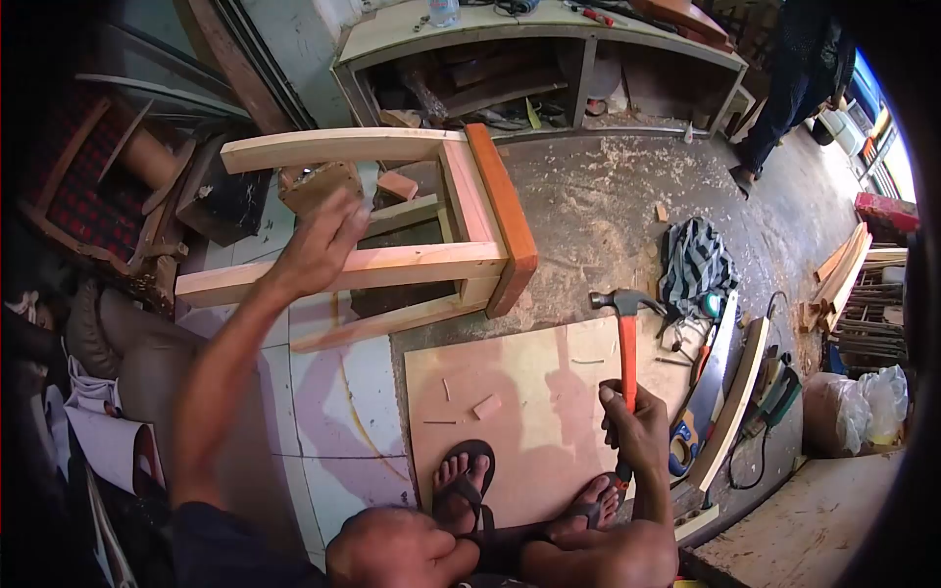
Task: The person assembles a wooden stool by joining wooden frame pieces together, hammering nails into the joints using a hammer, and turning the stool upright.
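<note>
A wooden stool [502, 225] with pale legs and an orange-brown seat lies on its side on the floor. My left hand [321, 240] is over one of its legs, slightly blurred, with the fingers drawn together; whatever they may hold is too small to make out. In my right hand [639, 426] is a claw hammer [628, 343], gripped by its orange and black handle with the head up. Beneath it lies a plywood sheet [529, 377], bearing a few loose nails [441, 422] and a small wood block [486, 407]. My sandalled feet rest on the sheet.
To the right lie a handsaw [714, 377], a striped cloth [698, 267], a curved wood strip [735, 407] and a green power tool [781, 394] with a cord. A low workbench [578, 24] stands behind. Another person's legs [789, 88] show at the upper right.
</note>
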{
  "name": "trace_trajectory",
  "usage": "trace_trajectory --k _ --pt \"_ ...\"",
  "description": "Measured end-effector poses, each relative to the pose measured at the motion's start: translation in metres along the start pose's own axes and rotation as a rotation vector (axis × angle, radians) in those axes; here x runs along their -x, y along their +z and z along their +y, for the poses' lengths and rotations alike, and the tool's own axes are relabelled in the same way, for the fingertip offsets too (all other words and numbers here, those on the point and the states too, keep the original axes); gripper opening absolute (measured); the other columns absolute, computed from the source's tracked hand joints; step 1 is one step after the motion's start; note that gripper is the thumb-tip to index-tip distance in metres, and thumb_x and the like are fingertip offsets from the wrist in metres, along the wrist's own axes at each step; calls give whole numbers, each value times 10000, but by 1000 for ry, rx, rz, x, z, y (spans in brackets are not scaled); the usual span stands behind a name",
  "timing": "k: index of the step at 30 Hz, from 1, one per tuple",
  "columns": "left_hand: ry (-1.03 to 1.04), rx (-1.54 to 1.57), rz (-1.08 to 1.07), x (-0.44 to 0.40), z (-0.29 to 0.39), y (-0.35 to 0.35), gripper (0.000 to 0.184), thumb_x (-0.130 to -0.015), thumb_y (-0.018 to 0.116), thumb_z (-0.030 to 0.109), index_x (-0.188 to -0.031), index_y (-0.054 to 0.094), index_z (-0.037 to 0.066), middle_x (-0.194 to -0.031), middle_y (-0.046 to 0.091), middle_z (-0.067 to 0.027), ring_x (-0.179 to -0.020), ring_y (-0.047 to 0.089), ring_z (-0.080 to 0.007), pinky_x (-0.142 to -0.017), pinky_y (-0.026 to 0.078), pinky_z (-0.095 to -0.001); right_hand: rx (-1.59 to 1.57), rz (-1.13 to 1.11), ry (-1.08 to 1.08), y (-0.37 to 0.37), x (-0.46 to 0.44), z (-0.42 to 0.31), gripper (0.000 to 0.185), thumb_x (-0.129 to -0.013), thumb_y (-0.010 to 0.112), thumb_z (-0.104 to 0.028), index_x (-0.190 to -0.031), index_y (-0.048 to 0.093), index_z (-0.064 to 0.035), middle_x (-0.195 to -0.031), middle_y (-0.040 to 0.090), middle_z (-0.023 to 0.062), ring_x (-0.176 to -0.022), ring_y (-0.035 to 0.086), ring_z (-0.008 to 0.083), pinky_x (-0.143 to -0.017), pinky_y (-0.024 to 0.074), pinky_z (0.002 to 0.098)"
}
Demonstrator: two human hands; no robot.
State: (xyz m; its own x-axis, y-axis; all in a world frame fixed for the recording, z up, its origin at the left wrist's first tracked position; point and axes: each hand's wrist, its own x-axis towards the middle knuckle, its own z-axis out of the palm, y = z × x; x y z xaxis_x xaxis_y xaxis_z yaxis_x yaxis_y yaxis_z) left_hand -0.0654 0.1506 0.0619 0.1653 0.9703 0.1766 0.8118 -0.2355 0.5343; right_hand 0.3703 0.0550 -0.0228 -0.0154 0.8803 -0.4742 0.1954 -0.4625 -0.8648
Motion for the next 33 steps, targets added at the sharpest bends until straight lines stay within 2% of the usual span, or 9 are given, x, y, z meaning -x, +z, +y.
trace_trajectory --k 3,5,8,15,22,24,27,28,33 --pt "60 114 209 -15 25 34 282 -1037 510 211 -919 602 -28 -883 485 -69 -875 509 -199 -844 415 -326 -14 -16 15 8 -5 5 315 -944 693 -282 -1052 675 13 -618 572 18 -441 500 81 -413 401 232" --pt "145 182 293 -32 24 62 205 -978 604 184 -1031 663 -6 -934 586 -98 -846 562 -211 -779 451 -341 -27 -30 19 10 -7 8 304 -944 695 -281 -1035 676 8 -612 572 18 -437 499 81 -411 397 232" --pt "-33 338 182 -50 34 90 192 -929 680 173 -1027 687 8 -902 618 -86 -834 578 -188 -761 462 -319 -57 -47 26 11 -4 10 289 -944 696 -279 -1019 676 0 -605 571 11 -432 497 79 -410 396 229" --pt "-97 433 101 -57 32 138 191 -896 724 153 -995 700 -8 -855 710 -68 -743 627 -107 -676 496 -290 -33 -68 74 1 -4 26 317 -945 688 -308 -983 673 7 -622 588 26 -475 537 85 -441 428 241" --pt "-130 494 148 -52 24 146 164 -897 699 129 -976 694 -15 -824 738 -98 -758 707 -146 -676 526 -309 6 -15 46 -2 -8 28 321 -954 668 -314 -986 673 5 -609 591 37 -467 540 97 -443 428 257" --pt "-78 317 214 -51 29 152 146 -893 684 126 -960 700 -3 -769 725 -141 -681 717 -217 -643 533 -343 45 -7 20 1 -11 30 324 -957 663 -314 -1003 677 7 -601 588 49 -466 544 109 -449 430 271" --pt "-62 189 251 -49 47 145 139 -885 682 129 -952 712 11 -763 701 -177 -682 716 -287 -625 534 -371 288 24 -238 4 -15 23 321 -976 632 -284 -1110 660 6 -586 573 87 -482 566 148 -476 440 312" --pt "-55 137 241 -48 45 146 184 -895 692 139 -1009 725 -1 -787 733 -151 -696 730 -182 -633 540 -321 330 14 -322 7 -13 4 325 -983 615 -264 -1162 637 6 -591 569 110 -501 580 168 -494 446 334" --pt "-20 178 300 -45 45 149 191 -888 698 141 -1015 730 2 -811 734 -160 -720 739 -218 -652 551 -332 376 -48 -567 26 -29 -53 335 -1005 551 -197 -1287 519 -19 -664 607 202 -598 662 354 -545 474 419"
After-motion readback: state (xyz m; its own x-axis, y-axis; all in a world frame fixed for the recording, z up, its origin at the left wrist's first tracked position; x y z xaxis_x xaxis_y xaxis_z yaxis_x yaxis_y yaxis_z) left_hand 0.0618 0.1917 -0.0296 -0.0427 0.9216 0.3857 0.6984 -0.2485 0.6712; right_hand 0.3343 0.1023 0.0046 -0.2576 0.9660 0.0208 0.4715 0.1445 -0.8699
